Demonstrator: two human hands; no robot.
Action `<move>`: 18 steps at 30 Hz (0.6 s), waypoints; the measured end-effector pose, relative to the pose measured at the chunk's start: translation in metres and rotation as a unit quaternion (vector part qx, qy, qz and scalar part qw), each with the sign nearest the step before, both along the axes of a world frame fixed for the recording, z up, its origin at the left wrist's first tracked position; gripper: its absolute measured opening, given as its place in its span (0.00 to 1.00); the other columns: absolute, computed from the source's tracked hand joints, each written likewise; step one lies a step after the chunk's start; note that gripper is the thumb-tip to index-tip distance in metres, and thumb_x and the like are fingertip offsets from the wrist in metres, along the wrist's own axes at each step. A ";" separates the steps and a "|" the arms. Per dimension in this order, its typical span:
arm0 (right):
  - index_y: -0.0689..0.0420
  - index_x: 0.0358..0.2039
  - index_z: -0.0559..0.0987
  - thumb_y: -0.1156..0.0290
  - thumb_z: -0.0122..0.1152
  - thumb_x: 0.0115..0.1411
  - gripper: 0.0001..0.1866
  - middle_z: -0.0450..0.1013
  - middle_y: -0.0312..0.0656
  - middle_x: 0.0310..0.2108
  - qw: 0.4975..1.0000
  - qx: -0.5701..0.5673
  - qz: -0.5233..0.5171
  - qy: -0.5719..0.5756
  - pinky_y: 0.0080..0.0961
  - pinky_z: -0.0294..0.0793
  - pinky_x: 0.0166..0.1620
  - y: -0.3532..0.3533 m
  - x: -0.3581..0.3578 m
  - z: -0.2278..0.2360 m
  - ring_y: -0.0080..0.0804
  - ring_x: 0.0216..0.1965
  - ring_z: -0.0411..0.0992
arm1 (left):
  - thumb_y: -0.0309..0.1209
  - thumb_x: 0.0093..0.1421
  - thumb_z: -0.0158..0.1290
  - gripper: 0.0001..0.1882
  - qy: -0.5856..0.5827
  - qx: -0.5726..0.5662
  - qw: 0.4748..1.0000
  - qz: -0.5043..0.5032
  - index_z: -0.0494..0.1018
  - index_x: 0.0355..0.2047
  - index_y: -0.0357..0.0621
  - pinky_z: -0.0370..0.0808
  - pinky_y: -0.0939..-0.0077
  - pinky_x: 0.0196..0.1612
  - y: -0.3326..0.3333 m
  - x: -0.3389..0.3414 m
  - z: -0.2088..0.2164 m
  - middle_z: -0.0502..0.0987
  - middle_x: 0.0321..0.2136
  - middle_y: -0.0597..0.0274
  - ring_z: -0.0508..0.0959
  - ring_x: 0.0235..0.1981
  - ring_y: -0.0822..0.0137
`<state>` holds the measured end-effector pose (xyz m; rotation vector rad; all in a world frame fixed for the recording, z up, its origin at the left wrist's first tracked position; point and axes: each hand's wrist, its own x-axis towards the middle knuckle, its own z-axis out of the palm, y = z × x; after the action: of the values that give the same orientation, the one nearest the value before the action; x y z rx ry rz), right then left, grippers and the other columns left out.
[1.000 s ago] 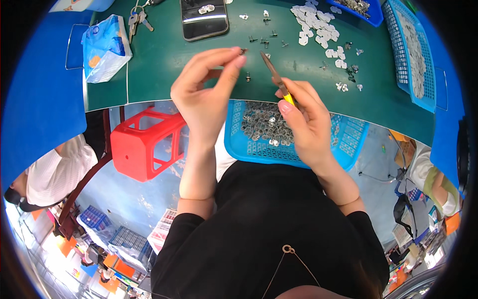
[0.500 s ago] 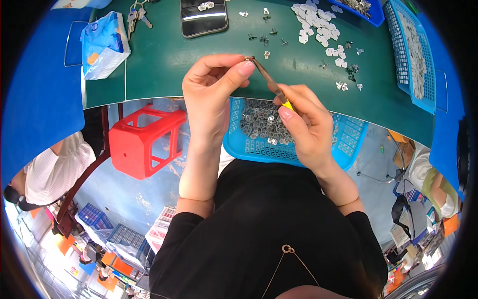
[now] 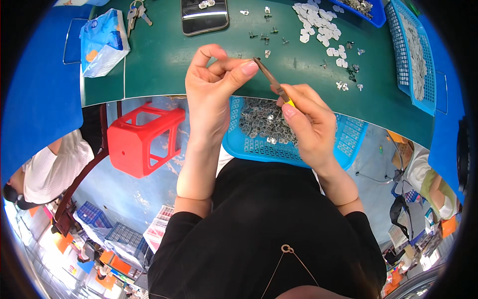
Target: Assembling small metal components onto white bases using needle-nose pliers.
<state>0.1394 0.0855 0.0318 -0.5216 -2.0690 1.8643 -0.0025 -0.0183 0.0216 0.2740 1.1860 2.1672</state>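
My left hand (image 3: 211, 82) is raised over the near part of the green table, thumb and a finger pressed together while another finger lifts away. Whatever sits in that pinch is too small or hidden to make out. In my right hand (image 3: 311, 119) is a pair of slim metal tweezers (image 3: 271, 78) with a yellow grip, their tips meeting my left fingertips. Below my hands, a light-blue plastic basket (image 3: 259, 149) rests at my lap, holding many small metal and clear pieces (image 3: 261, 119). Small metal clips (image 3: 274, 30) lie scattered just beyond my fingers.
On the green table (image 3: 159, 65) lie a phone (image 3: 204, 17), keys (image 3: 137, 15), a tissue pack (image 3: 104, 45) and a heap of white pieces (image 3: 318, 22). Blue trays (image 3: 423, 97) stand at right. A red stool (image 3: 134, 144) is at left; people sit on both sides.
One finger of my left hand has lifted off the pinch, and the thumb has shifted slightly right. The tweezers' tips stay at my left fingertips, moved a little right.
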 end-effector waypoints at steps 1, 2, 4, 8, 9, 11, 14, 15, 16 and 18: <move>0.68 0.48 0.71 0.77 0.48 0.57 0.18 0.70 0.46 0.40 1.000 0.007 0.001 0.008 0.15 0.65 0.36 0.000 0.000 0.000 0.24 0.37 0.66 | 0.17 0.49 0.59 0.18 -0.006 -0.001 1.000 -0.006 0.62 0.34 0.44 0.71 0.81 0.40 0.000 0.000 0.000 0.79 0.28 0.53 0.77 0.31 0.72; 0.68 0.48 0.71 0.77 0.48 0.57 0.18 0.70 0.46 0.40 1.000 0.007 0.002 0.008 0.15 0.65 0.36 0.000 0.000 0.000 0.24 0.37 0.66 | 0.17 0.49 0.59 0.18 -0.006 -0.001 1.000 -0.006 0.62 0.34 0.44 0.71 0.81 0.40 0.000 0.000 0.000 0.79 0.28 0.53 0.77 0.31 0.72; 0.68 0.48 0.71 0.76 0.47 0.57 0.18 0.70 0.45 0.39 1.000 -0.013 0.003 0.009 0.13 0.63 0.32 0.000 0.001 0.000 0.21 0.32 0.65 | 0.17 0.49 0.59 0.18 -0.016 0.010 1.000 -0.013 0.61 0.32 0.45 0.70 0.81 0.41 0.000 0.000 0.000 0.79 0.28 0.54 0.78 0.31 0.72; 0.68 0.48 0.71 0.76 0.46 0.57 0.18 0.71 0.44 0.39 0.999 -0.045 0.000 0.005 0.12 0.61 0.29 -0.002 0.002 0.002 0.18 0.29 0.63 | 0.17 0.49 0.58 0.17 -0.012 0.012 1.000 -0.015 0.61 0.32 0.45 0.71 0.81 0.40 0.002 0.001 0.000 0.79 0.28 0.54 0.77 0.31 0.72; 0.68 0.48 0.71 0.76 0.45 0.57 0.18 0.71 0.44 0.38 0.999 -0.046 -0.010 0.016 0.11 0.61 0.28 -0.003 0.002 0.001 0.17 0.28 0.62 | 0.17 0.49 0.59 0.17 -0.008 0.009 1.000 -0.013 0.61 0.31 0.46 0.71 0.81 0.40 0.002 0.001 0.000 0.79 0.28 0.54 0.77 0.31 0.72; 0.68 0.48 0.71 0.76 0.45 0.57 0.18 0.71 0.44 0.38 0.998 -0.046 -0.019 0.027 0.11 0.61 0.28 -0.004 0.003 0.000 0.17 0.27 0.61 | 0.17 0.49 0.59 0.17 -0.005 0.005 1.000 -0.011 0.61 0.31 0.46 0.71 0.81 0.40 0.003 0.002 0.000 0.79 0.28 0.54 0.77 0.31 0.73; 0.68 0.48 0.71 0.76 0.45 0.57 0.18 0.70 0.44 0.37 0.997 -0.069 -0.027 0.021 0.12 0.62 0.29 -0.004 0.005 0.000 0.18 0.27 0.62 | 0.18 0.50 0.58 0.15 -0.009 0.029 0.999 -0.025 0.63 0.32 0.44 0.72 0.82 0.37 0.004 0.004 -0.001 0.79 0.29 0.54 0.77 0.30 0.73; 0.69 0.48 0.71 0.76 0.46 0.57 0.18 0.70 0.45 0.37 0.999 -0.012 -0.032 0.023 0.13 0.62 0.30 -0.005 0.005 0.001 0.19 0.28 0.63 | 0.19 0.51 0.58 0.13 -0.006 0.016 1.000 -0.025 0.65 0.32 0.42 0.72 0.82 0.37 0.005 0.006 0.000 0.79 0.29 0.53 0.77 0.31 0.73; 0.69 0.47 0.71 0.76 0.46 0.57 0.18 0.70 0.45 0.37 0.998 0.045 -0.038 0.025 0.14 0.63 0.31 -0.005 0.005 0.002 0.20 0.28 0.64 | 0.20 0.52 0.57 0.11 -0.002 0.002 1.000 -0.025 0.67 0.33 0.40 0.73 0.81 0.37 0.006 0.008 0.001 0.78 0.30 0.53 0.78 0.32 0.72; 0.70 0.47 0.71 0.76 0.46 0.57 0.18 0.70 0.45 0.37 0.997 0.064 -0.043 0.019 0.15 0.63 0.32 -0.005 0.006 0.004 0.22 0.28 0.64 | 0.22 0.54 0.55 0.09 -0.010 -0.011 0.999 -0.044 0.68 0.34 0.40 0.74 0.78 0.39 0.008 0.012 0.006 0.78 0.32 0.53 0.77 0.33 0.69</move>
<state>0.1457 0.0800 0.0362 -0.5284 -2.0895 1.6684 0.0091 -0.0100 0.0273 0.2905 1.1636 2.0754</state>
